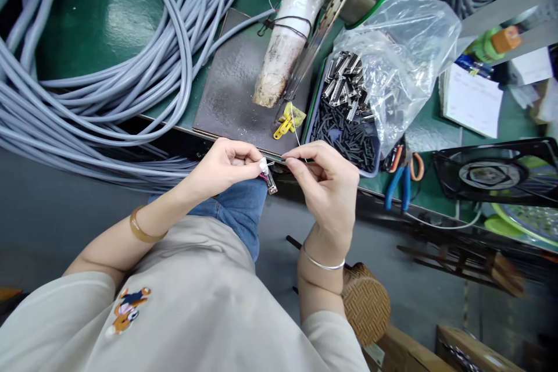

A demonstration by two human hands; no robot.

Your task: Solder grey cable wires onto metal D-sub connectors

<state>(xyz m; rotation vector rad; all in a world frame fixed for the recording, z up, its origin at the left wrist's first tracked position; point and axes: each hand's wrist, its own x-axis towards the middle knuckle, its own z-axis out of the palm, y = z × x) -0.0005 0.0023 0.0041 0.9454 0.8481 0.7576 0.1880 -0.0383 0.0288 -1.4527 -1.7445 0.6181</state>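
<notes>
My left hand (238,164) is closed in a pinch at the bench's front edge. From its fingertips, which carry a bit of white wrapping, hangs a small metal-and-black connector (271,182) with a pink wire beside it. Facing it, my right hand (325,177) is closed too, thumb and forefinger pinching a thin pale wire that reaches toward the left fingertips. Another thin white strand (294,125) rises behind the right fingers to a yellow clip-like piece (285,125) on the dark board (231,87). Exactly where wire and connector meet is too small to tell.
Grey cables (174,81) lie in a large bundle on the left. A wrapped tube (285,40) points toward me over the board. At right are a bin (375,170) of connectors and black sleeves, a plastic bag (410,52), pliers (403,177) and a fan (492,173).
</notes>
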